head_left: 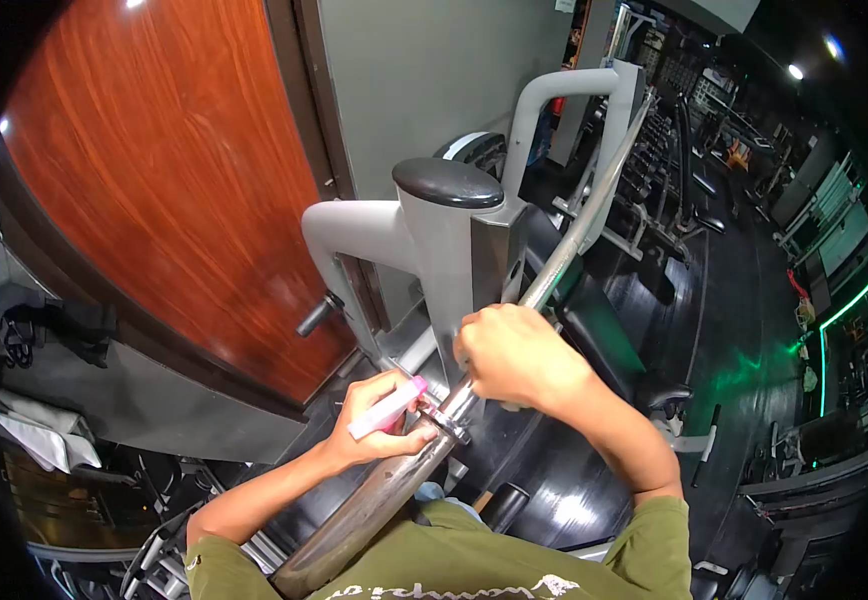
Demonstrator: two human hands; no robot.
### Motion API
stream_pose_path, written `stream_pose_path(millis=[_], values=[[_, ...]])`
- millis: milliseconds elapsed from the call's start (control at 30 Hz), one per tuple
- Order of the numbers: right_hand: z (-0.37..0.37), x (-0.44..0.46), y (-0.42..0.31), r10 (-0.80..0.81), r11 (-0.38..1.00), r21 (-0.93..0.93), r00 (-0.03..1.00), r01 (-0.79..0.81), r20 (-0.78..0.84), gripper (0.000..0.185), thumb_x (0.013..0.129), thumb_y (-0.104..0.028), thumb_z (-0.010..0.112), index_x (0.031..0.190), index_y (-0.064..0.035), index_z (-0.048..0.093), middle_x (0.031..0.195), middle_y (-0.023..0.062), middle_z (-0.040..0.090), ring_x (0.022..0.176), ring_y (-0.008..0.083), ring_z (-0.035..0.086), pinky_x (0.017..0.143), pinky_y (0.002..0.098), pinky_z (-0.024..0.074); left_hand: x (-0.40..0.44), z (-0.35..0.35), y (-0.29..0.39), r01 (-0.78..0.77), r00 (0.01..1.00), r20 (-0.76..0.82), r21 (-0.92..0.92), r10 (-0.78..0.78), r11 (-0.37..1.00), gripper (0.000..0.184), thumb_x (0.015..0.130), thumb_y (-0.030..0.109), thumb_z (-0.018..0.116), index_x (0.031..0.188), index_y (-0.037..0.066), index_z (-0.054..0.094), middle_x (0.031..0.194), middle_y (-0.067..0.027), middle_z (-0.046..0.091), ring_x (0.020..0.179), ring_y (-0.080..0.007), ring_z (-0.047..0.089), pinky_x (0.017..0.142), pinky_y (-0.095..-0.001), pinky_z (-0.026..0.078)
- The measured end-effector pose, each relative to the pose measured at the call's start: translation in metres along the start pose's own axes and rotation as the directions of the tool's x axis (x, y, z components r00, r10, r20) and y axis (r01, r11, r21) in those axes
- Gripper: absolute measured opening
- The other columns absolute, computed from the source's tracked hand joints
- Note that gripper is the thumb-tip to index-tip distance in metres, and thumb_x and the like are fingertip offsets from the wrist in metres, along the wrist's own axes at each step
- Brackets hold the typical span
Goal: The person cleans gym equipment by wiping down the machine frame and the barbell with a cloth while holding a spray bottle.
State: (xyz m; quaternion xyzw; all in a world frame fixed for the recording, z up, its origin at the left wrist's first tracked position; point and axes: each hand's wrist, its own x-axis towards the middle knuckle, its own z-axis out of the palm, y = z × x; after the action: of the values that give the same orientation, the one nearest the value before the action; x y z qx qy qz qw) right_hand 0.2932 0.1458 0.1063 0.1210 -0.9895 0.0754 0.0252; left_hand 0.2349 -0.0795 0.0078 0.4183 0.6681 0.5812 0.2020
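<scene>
A metal barbell (579,232) runs diagonally from the bottom of the view to the upper right, with a ringed collar (447,424) near its thick sleeve (354,522). My left hand (362,418) is closed on a small white bottle with a pink cap (384,411), held tilted beside the collar. The thumb lies close to the collar; I cannot tell if it touches. Just beyond the collar, my right hand (524,358) is closed over the bar's shaft. Its fingertips are hidden, so anything thin under them cannot be seen.
A grey bench frame post with a black cap (448,183) stands just beyond my hands. To its right is a black padded bench (599,325). A reddish wooden door (169,170) fills the left. White cloth (49,430) hangs at lower left; dumbbell racks (649,150) stand farther back.
</scene>
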Motion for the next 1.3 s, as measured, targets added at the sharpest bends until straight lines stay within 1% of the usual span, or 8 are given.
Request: stream_pose_path(millis=[133, 200, 300, 600, 767, 1000, 1067, 1300], values=[[-0.007, 0.017, -0.005, -0.169, 0.97, 0.21, 0.96, 0.122, 0.222, 0.02, 0.069, -0.012, 0.07, 0.084, -0.0013, 0.076, 0.079, 0.0227, 0.071, 0.081, 0.0397, 0.071, 0.076, 0.0451, 0.0576, 0.001, 0.004, -0.005, -0.011, 1.0, -0.02, -0.041, 0.01, 0.999, 0.043, 0.066, 0.022, 0.089, 0.084, 0.004, 0.054, 0.087, -0.0065, 0.064, 0.075, -0.0129, 0.063, 0.068, -0.0281, 0.049], [-0.006, 0.015, -0.001, -0.253, 0.92, 0.362, 0.931, 0.147, 0.264, 0.022, 0.071, -0.011, 0.067, 0.088, -0.0008, 0.076, 0.082, 0.0237, 0.071, 0.082, 0.0406, 0.071, 0.077, 0.045, 0.0572, 0.003, 0.005, 0.003, -0.033, 0.999, -0.045, -0.16, 0.026, 0.987, 0.04, 0.067, 0.019, 0.091, 0.087, 0.006, 0.058, 0.075, 0.0006, 0.06, 0.055, -0.0037, 0.052, 0.05, -0.0213, 0.04], [-0.013, -0.006, 0.006, -0.179, 0.928, 0.367, 0.938, 0.061, 0.297, 0.026, 0.081, -0.009, 0.063, 0.105, -0.0052, 0.073, 0.104, 0.0128, 0.07, 0.105, 0.0312, 0.064, 0.092, 0.0418, 0.0523, 0.003, 0.001, -0.003, 0.044, 0.999, 0.01, -0.123, -0.043, 0.991, 0.045, 0.066, 0.023, 0.09, 0.085, 0.006, 0.053, 0.089, -0.0052, 0.066, 0.06, -0.0052, 0.052, 0.054, -0.0219, 0.041], [0.049, -0.095, 0.005, -0.157, 0.909, 0.339, 0.952, 0.244, -0.264, 0.053, 0.069, -0.005, 0.076, 0.12, -0.0215, 0.072, 0.125, -0.0065, 0.066, 0.103, 0.0236, 0.062, 0.08, 0.0321, 0.0579, 0.01, 0.0, -0.003, -0.041, 0.998, 0.032, -0.158, 0.047, 0.987, 0.04, 0.066, 0.02, 0.09, 0.087, 0.007, 0.058, 0.079, 0.0002, 0.061, 0.057, -0.0037, 0.05, 0.051, -0.0218, 0.04], [0.071, -0.1, -0.003, 0.189, 0.881, 0.458, 0.801, 0.117, -0.568, 0.051, 0.064, -0.001, 0.078, 0.11, -0.022, 0.079, 0.113, 0.0021, 0.066, 0.099, 0.024, 0.063, 0.081, 0.0337, 0.0574, 0.017, -0.006, -0.012, -0.128, 0.986, 0.103, -0.037, 0.131, 0.991, 0.045, 0.064, 0.029, 0.091, 0.084, 0.007, 0.056, 0.082, -0.0036, 0.064, 0.063, -0.0089, 0.056, 0.057, -0.0255, 0.044], [0.087, -0.07, -0.017, 0.082, 0.886, 0.404, 0.781, 0.227, -0.619, 0.056, 0.061, -0.003, 0.076, 0.112, -0.0239, 0.078, 0.111, -0.0035, 0.068, 0.093, 0.0246, 0.06, 0.082, 0.0352, 0.0578, 0.029, -0.009, -0.012, -0.307, 0.944, 0.129, 0.005, 0.304, 0.952, 0.041, 0.064, 0.02, 0.091, 0.086, 0.006, 0.058, 0.077, -0.0001, 0.06, 0.056, -0.006, 0.051, 0.051, -0.0243, 0.041], [0.09, -0.076, -0.007, 0.057, 0.922, 0.327, 0.761, 0.208, -0.646, 0.059, 0.059, -0.002, 0.072, 0.112, -0.0262, 0.078, 0.111, -0.0044, 0.069, 0.09, 0.0241, 0.06, 0.078, 0.0344, 0.0578, 0.023, -0.011, -0.011, -0.198, 0.971, 0.139, 0.0, 0.196, 0.98, 0.043, 0.064, 0.025, 0.091, 0.085, 0.006, 0.058, 0.078, -0.0011, 0.061, 0.063, -0.009, 0.055, 0.056, -0.0257, 0.043], [0.056, -0.059, 0.014, 0.349, 0.931, 0.317, 0.684, -0.178, -0.641, 0.048, 0.067, 0.003, 0.071, 0.109, -0.0187, 0.076, 0.112, 0.0016, 0.07, 0.095, 0.0266, 0.062, 0.084, 0.0368, 0.0552, 0.021, -0.014, -0.013, -0.061, 0.981, 0.186, 0.0, 0.059, 0.998, 0.045, 0.064, 0.029, 0.091, 0.085, 0.006, 0.059, 0.081, -0.0034, 0.064, 0.073, -0.0134, 0.062, 0.067, -0.028, 0.048]])
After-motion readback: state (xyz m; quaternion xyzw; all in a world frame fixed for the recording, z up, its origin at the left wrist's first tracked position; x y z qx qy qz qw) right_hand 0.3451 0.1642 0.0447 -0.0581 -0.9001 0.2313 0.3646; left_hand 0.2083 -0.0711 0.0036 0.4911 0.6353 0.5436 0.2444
